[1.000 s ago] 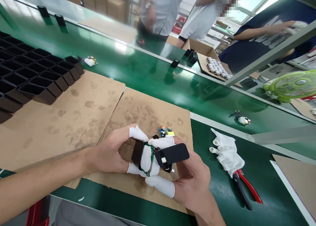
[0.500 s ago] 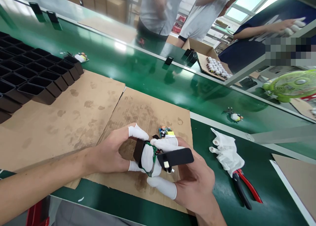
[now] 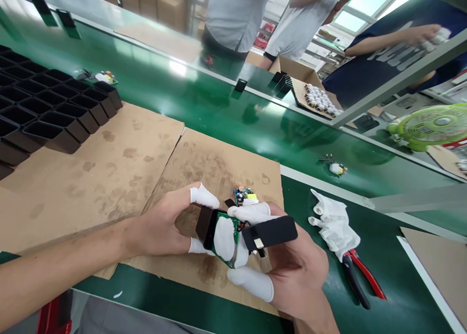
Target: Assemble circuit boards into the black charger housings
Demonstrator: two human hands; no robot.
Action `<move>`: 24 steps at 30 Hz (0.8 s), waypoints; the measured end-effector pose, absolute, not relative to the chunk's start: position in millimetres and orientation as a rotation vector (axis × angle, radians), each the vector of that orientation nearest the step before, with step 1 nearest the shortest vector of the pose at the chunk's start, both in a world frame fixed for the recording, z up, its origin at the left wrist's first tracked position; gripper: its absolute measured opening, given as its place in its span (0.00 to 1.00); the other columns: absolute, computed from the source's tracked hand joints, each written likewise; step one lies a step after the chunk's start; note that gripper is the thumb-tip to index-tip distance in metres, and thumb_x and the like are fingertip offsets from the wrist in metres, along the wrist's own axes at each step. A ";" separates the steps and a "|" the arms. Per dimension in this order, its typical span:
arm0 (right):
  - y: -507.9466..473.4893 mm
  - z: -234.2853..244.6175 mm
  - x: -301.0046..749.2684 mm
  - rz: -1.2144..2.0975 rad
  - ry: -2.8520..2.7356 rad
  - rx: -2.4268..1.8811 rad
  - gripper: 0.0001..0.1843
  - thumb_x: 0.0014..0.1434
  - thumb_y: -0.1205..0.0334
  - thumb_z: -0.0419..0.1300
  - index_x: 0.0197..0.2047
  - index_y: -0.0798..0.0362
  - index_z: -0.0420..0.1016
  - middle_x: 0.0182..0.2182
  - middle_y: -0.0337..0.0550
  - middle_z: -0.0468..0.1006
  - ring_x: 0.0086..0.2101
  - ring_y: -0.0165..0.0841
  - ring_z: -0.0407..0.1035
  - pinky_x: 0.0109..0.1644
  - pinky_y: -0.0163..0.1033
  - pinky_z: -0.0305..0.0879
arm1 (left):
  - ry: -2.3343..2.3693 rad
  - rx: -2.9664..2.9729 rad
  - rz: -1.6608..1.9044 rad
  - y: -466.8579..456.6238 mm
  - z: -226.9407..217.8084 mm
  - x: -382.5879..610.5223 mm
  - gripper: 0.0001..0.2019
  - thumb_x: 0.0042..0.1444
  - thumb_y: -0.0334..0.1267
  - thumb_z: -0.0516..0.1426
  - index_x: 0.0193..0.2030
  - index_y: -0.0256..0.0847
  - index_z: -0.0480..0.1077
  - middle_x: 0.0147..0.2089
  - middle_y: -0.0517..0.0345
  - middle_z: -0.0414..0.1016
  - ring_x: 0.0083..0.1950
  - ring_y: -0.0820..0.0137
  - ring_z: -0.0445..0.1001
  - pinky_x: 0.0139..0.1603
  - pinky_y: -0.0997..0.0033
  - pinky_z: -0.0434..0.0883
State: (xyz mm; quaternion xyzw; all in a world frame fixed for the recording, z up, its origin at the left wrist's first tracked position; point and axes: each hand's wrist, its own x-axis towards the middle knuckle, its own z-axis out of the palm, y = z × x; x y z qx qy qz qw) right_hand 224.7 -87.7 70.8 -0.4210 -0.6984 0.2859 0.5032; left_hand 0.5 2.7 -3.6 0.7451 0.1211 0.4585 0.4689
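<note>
Circuit board (image 3: 224, 237) and casing (image 3: 204, 227) are clamped between both hands' fingers (image 3: 252, 282), second board (image 3: 245, 196) and pliers (image 3: 354, 279) nearby.

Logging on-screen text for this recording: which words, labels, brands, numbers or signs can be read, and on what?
Nothing reads clearly enough to quote.
Navy shirt: white lettering, too blurred to read.
Red items in the background: pale marks, too small to read.
Case, board, cover: no text visible.

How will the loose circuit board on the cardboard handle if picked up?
The loose circuit board is likely fragile, its coloured parts standing uncovered. It's probably light, looking smaller than the right hand. Its uneven top may spoil a flat grip.
</note>
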 end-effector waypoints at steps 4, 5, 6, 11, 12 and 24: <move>-88.2 67.3 223.9 0.678 -1.726 -1.004 0.34 0.56 0.61 0.87 0.64 0.41 0.87 0.48 0.48 0.88 0.39 0.44 0.83 0.43 0.48 0.84 | 0.294 1.839 1.119 2.3 -3.8 -0.4 0.29 0.57 0.42 0.80 0.61 0.49 0.75 0.50 0.52 0.85 0.45 0.57 0.86 0.47 0.56 0.84; -88.3 66.8 223.9 0.669 -1.731 -1.006 0.34 0.57 0.61 0.87 0.64 0.41 0.87 0.47 0.48 0.88 0.39 0.44 0.83 0.43 0.47 0.84 | 0.301 1.844 1.115 2.1 -3.8 -0.6 0.29 0.57 0.41 0.80 0.61 0.49 0.75 0.50 0.52 0.84 0.46 0.58 0.86 0.47 0.57 0.83; -88.4 66.4 223.9 0.660 -1.733 -1.008 0.33 0.57 0.61 0.87 0.64 0.42 0.87 0.46 0.47 0.88 0.39 0.44 0.83 0.44 0.47 0.84 | 0.306 1.844 1.113 1.8 -3.8 -0.8 0.29 0.57 0.40 0.80 0.61 0.48 0.75 0.50 0.52 0.84 0.46 0.59 0.86 0.48 0.59 0.83; -88.5 65.3 223.4 0.679 -1.759 -0.984 0.35 0.56 0.66 0.87 0.65 0.44 0.85 0.46 0.47 0.86 0.42 0.44 0.83 0.48 0.47 0.84 | 0.287 1.801 1.114 1.3 -5.0 -0.8 0.28 0.57 0.36 0.79 0.61 0.45 0.76 0.51 0.54 0.84 0.47 0.63 0.85 0.51 0.65 0.81; -88.4 65.2 223.1 0.681 -1.762 -0.982 0.34 0.57 0.67 0.86 0.64 0.45 0.85 0.46 0.47 0.86 0.42 0.44 0.83 0.47 0.47 0.83 | 0.285 1.800 1.111 1.3 -4.9 -0.8 0.28 0.57 0.36 0.79 0.61 0.45 0.76 0.52 0.54 0.84 0.47 0.63 0.84 0.51 0.65 0.81; -89.4 58.2 226.2 0.703 -1.780 -0.980 0.42 0.58 0.66 0.86 0.72 0.39 0.81 0.55 0.48 0.87 0.43 0.43 0.80 0.46 0.47 0.79 | 0.339 1.844 1.104 1.2 -3.1 -2.5 0.29 0.55 0.37 0.80 0.60 0.47 0.75 0.50 0.55 0.84 0.45 0.60 0.85 0.48 0.59 0.83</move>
